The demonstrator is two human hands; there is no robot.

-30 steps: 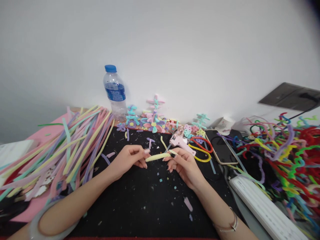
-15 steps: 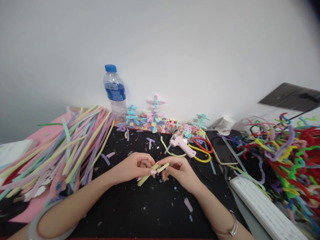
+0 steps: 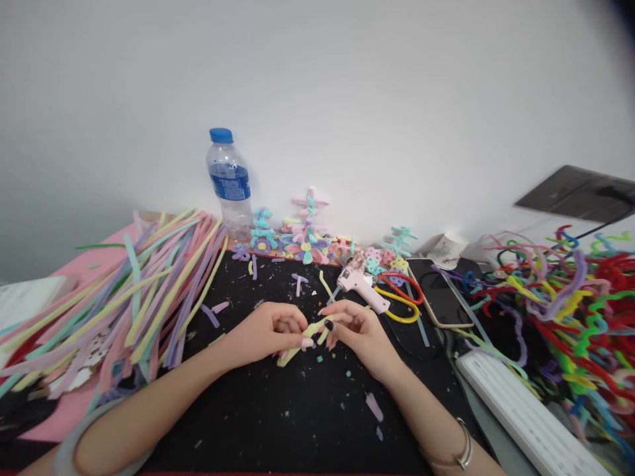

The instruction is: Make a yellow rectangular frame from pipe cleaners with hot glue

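Pale yellow pipe cleaners [image 3: 292,352] are pinched between both hands above the black mat [image 3: 268,410]. My left hand [image 3: 278,330] is closed on them, its thumb pressing near the middle. At their right end, the fingertips of my right hand [image 3: 353,330] are closed on a pipe cleaner piece, and the strands look crossed or twisted between the hands. How many strands there are is partly hidden by the fingers. Just beyond the right hand lie a pink glue gun [image 3: 364,291] and scissors [image 3: 404,306] with red and yellow handles.
Pastel pipe cleaners [image 3: 163,291] heap at the left, by a water bottle [image 3: 231,185]. Pipe cleaner flowers [image 3: 306,251] line the wall. A phone [image 3: 441,294], a paper cup [image 3: 447,250], a white power strip [image 3: 526,410] and tangled bright pipe cleaners [image 3: 590,317] are at right.
My right fingers have shifted slightly up and bent a yellow strand, which lay straighter before. The left hand has kept its hold in nearly the same place.
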